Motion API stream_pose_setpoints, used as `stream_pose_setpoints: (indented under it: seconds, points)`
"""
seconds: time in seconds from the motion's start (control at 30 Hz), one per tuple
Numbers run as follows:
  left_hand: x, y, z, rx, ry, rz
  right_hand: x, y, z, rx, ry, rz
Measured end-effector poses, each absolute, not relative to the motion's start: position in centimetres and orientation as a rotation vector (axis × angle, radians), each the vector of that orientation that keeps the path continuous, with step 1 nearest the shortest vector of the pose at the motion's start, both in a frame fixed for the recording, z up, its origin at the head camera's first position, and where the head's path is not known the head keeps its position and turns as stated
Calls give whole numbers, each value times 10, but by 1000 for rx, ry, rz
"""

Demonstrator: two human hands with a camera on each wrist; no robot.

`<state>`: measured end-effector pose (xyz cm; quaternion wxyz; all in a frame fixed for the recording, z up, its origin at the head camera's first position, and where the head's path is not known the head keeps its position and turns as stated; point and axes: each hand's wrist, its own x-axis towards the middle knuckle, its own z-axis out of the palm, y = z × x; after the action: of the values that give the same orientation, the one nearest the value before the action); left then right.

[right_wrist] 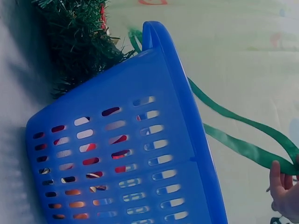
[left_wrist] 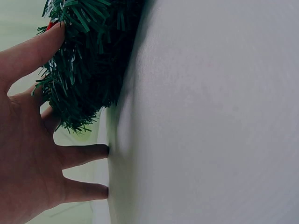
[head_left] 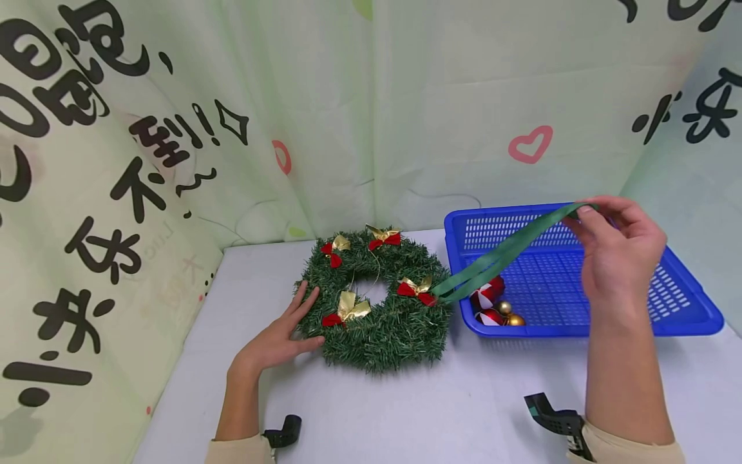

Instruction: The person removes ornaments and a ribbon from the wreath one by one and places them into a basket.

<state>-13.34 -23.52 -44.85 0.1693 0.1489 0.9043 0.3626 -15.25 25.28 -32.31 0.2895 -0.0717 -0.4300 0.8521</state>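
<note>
A green wreath [head_left: 382,341] with several red and gold bows [head_left: 351,308] lies on the white table. My left hand [head_left: 282,340] rests at its left edge with fingers spread; in the left wrist view the thumb [left_wrist: 35,53] touches the needles and two fingertips reach the table. Raised above the blue basket [head_left: 580,330], my right hand [head_left: 623,248] pinches the end of a green ribbon [head_left: 513,248]. The ribbon slants down as a doubled strip to the wreath's right side, beside a bow. In the right wrist view the right hand [right_wrist: 286,196] shows only partly.
Inside the basket's left end lie red and white balls [head_left: 489,293] and small gold balls [head_left: 514,319]. The basket stands just right of the wreath. A pale printed curtain [head_left: 440,129] hangs behind the table and along the sides.
</note>
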Motion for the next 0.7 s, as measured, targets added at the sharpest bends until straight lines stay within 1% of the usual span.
stream_pose_setpoints:
  seconds: [0.33, 0.7]
  points:
    - [-133, -235, -447, 412, 2567, 1033, -153, 258, -318, -200, -1143, 2114]
    - [-133, -235, -448, 424, 2577, 1025, -152, 252, -324, -180, -1283, 2120]
